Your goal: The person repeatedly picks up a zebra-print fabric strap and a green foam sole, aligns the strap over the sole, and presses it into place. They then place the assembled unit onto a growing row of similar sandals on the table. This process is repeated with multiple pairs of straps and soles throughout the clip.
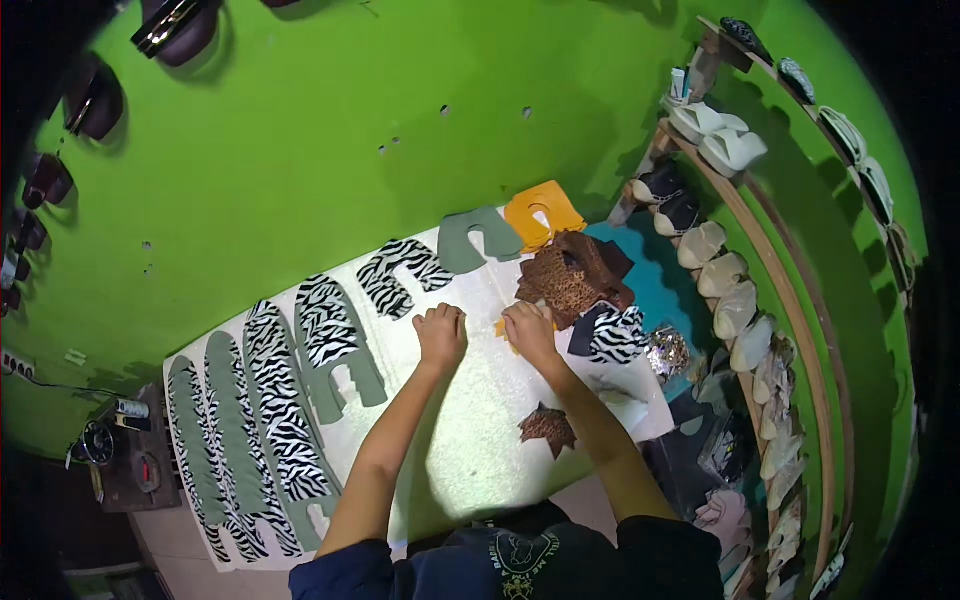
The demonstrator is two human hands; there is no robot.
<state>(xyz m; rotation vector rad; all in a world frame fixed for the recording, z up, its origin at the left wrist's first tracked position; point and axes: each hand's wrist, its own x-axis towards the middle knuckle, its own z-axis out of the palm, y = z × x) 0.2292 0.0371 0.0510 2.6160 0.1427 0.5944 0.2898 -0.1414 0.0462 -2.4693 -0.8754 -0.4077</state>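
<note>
Head view: zebra-striped arch opens toward left hand; grip unclear in both hands.

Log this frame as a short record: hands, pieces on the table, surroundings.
Left hand: fingers curled, at the white table; grip unclear
Right hand: at a small yellow piece; grip unclear
Table left: zebra-print pieces and green pieces, overlapping
Table right: brown leopard-print pieces
Far edge: orange piece
Beyond, right: white shoes
</note>
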